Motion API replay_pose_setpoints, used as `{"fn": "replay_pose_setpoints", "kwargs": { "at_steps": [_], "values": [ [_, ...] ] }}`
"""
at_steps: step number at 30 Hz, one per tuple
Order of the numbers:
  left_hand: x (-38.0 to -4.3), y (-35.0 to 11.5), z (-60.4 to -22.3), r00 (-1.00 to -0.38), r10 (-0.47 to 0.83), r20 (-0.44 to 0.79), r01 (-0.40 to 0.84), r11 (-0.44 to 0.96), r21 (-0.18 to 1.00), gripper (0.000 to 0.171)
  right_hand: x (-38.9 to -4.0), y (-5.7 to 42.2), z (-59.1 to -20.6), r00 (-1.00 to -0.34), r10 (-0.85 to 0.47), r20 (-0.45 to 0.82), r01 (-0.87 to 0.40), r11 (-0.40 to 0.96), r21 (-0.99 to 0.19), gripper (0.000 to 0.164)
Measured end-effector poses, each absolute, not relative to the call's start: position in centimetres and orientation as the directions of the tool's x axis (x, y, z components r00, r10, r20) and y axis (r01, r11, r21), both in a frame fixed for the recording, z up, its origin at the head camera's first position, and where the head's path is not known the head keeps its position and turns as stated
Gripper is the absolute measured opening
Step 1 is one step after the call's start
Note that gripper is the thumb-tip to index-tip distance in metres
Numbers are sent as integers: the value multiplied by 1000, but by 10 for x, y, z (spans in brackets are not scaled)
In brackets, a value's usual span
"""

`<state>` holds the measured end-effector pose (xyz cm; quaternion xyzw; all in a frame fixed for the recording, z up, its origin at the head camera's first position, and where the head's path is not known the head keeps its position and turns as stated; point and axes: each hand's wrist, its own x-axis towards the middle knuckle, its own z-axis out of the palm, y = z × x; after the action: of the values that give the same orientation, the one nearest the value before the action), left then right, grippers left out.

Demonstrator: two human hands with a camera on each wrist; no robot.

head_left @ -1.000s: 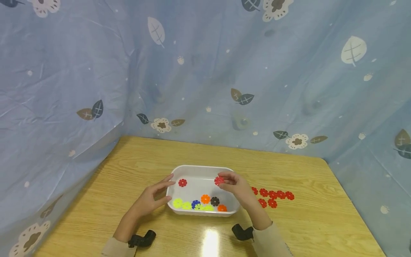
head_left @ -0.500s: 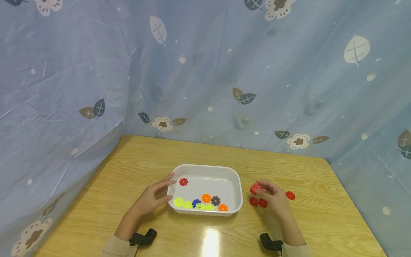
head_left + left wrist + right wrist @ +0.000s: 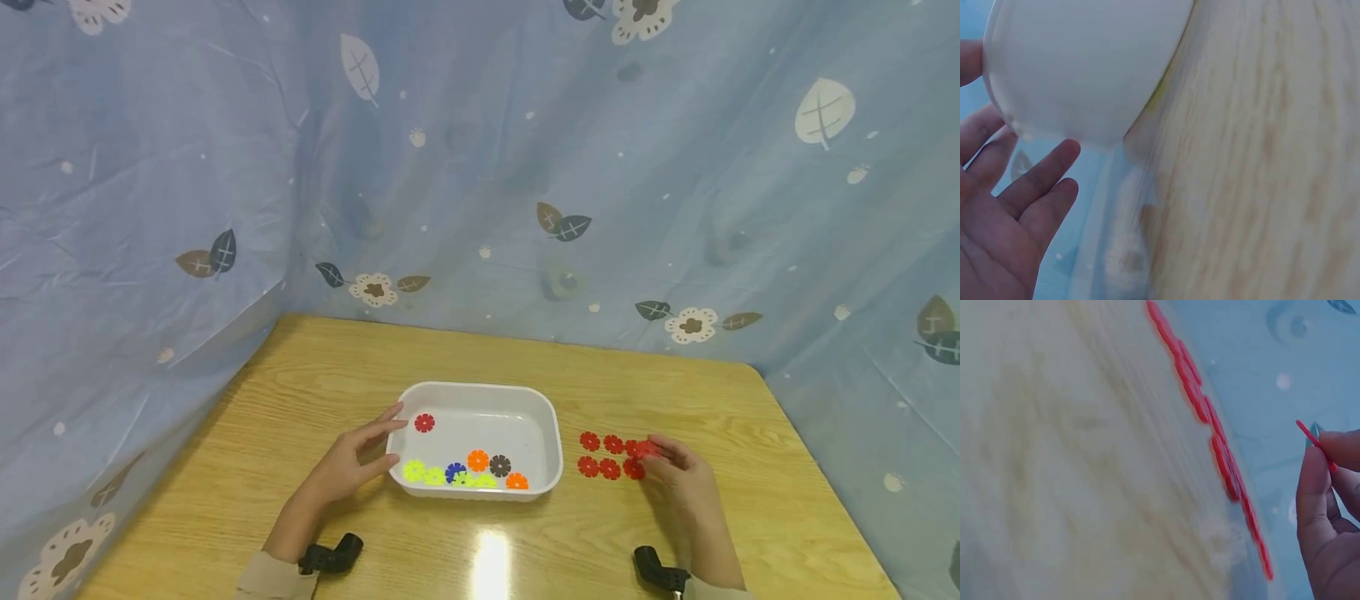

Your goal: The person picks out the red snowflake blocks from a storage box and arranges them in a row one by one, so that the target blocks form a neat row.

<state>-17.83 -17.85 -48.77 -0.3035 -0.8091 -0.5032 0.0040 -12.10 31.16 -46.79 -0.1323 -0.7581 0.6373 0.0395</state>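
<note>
Low in the frame, the right hand (image 3: 686,483) now sits at the lower right, beside the group of red discs (image 3: 609,455) on the wooden table (image 3: 675,400). A second ago it was over the white tray (image 3: 557,450) with a red piece; half a second ago it had crossed to the table. Now its fingertips (image 3: 1313,481) pinch one red disc (image 3: 1316,445) edge-on, just above the right end of the red rows, which it has not yet joined. So another red piece has left the tray and the sorted group is about to grow.

The left hand (image 3: 351,461) has not shifted: its fingers (image 3: 1038,178) lie straight and slightly spread against the tray's left wall, steadying it.

Farther in, the tray still holds one red disc (image 3: 424,422) near its upper left corner, and a mixed cluster of discs (image 3: 465,472) along its near wall.
</note>
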Motion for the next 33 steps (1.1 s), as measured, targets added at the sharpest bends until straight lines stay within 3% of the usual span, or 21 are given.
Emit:
{"fn": "replay_pose_setpoints", "kwargs": {
  "at_steps": [2, 11, 19, 33],
  "values": [
    [-179, -179, -488, -812, 487, 322, 505, 309, 806, 45, -119, 317, -470, -959, 251, -129, 171, 155, -973, 45],
    [-179, -180, -491, -807, 494, 324, 502, 286, 816, 45, -115, 328, -482, -928, 321, -191, 317, 405, -858, 46],
    [-178, -180, -491, -803, 492, 335, 508, 273, 817, 44, -119, 325, -484, -944, 323, -74, 276, 641, -716, 37],
    [-178, -179, -490, -811, 489, 322, 496, 282, 821, 44, -114, 318, -479, -936, 353, 16, 255, 705, -662, 32]
  ]
}}
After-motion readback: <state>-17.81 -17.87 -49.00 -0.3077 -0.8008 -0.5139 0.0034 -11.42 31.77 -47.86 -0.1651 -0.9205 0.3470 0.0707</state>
